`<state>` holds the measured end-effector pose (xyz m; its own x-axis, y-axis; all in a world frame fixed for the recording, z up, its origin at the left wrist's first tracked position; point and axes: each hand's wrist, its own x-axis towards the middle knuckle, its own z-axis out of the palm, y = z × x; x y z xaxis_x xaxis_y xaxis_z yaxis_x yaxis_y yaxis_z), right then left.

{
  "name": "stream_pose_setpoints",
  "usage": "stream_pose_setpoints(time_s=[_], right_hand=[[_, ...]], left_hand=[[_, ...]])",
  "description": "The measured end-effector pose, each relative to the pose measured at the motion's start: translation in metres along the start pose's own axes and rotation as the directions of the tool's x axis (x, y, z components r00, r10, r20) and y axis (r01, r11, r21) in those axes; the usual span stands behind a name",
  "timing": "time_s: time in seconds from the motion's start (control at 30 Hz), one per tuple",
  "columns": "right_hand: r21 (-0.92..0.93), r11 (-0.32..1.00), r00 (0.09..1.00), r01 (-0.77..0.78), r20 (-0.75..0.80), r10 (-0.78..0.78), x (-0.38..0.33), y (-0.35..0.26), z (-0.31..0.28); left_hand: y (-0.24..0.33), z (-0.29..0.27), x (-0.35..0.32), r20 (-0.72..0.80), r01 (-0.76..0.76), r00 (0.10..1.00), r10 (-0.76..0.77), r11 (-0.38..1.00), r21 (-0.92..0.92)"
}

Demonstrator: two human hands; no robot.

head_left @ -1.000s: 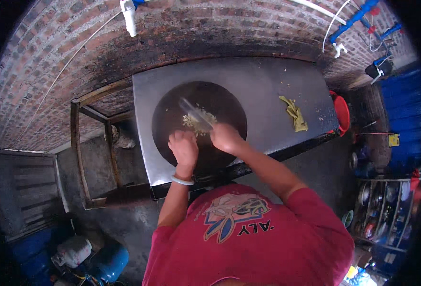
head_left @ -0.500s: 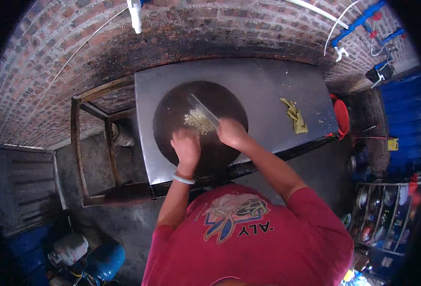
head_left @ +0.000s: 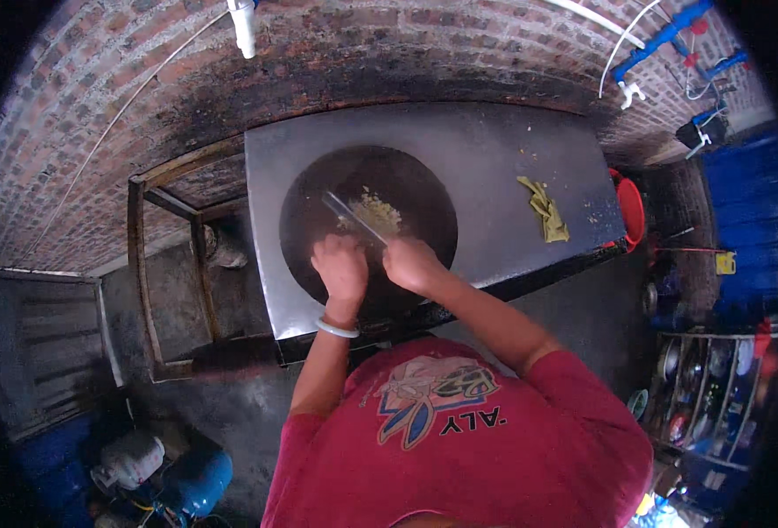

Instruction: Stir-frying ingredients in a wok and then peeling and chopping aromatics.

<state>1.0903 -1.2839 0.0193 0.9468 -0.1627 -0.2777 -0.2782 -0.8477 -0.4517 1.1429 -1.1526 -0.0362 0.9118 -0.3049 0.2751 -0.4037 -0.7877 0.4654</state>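
Note:
A dark round chopping board [head_left: 424,198] lies on the metal-topped table. On its middle is a loose heap of pale, finely chopped food [head_left: 376,211]; its kind cannot be made out. My right hand [head_left: 413,264] is closed round the handle of a kitchen knife [head_left: 354,216]. The blade slants away to the far left, across the near left part of the heap, and hides some of it. My left hand [head_left: 341,267], a pale bangle [head_left: 337,329] on its wrist, is at the heap's near left edge. Its fingers are slightly bent and apart, pointing toward the blade.
Right of the board, a crumpled yellow-green cloth-like piece [head_left: 544,211] and scattered crumbs lie on the table [head_left: 486,167]. A red basin [head_left: 629,211] stands beyond its right end. An open wooden frame [head_left: 140,264] adjoins the left side. Gas cylinders [head_left: 197,482] stand at the lower left.
The knife has shifted left and nearer me, its blade now over the heap's near left part. My right hand moved with it. My left hand has moved only slightly.

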Motion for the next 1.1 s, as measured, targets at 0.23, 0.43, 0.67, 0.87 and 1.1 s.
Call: stream_pose_setpoints(time_s=[0.23, 0.43, 0.67, 0.87, 1.1], right_hand=[[0.041, 0.999, 1.000, 0.010, -0.003, -0.010, 0.006, 0.007, 0.000], [0.093, 0.995, 0.992, -0.029, -0.121, 0.040, 0.005, 0.004, -0.008], [0.024, 1.000, 0.996, -0.008, -0.091, 0.010, 0.018, 0.017, -0.007], [0.033, 0.999, 0.996, -0.033, -0.081, 0.036, 0.017, 0.022, -0.016], [0.087, 0.992, 0.981, -0.086, -0.166, 0.100, 0.017, 0.019, -0.016]], left_hand=[[0.000, -0.005, -0.002, 0.020, -0.011, 1.000, 0.011, 1.000, 0.000], [-0.009, -0.012, -0.010, 0.004, 0.006, 1.000, -0.006, 1.000, -0.016], [-0.001, -0.006, 0.007, 0.132, -0.001, 0.991, -0.009, 0.997, 0.082], [-0.004, -0.005, 0.007, 0.074, -0.018, 0.997, 0.016, 1.000, 0.021], [0.002, 0.018, 0.027, 0.005, -0.090, 0.996, 0.091, 0.992, -0.086]])
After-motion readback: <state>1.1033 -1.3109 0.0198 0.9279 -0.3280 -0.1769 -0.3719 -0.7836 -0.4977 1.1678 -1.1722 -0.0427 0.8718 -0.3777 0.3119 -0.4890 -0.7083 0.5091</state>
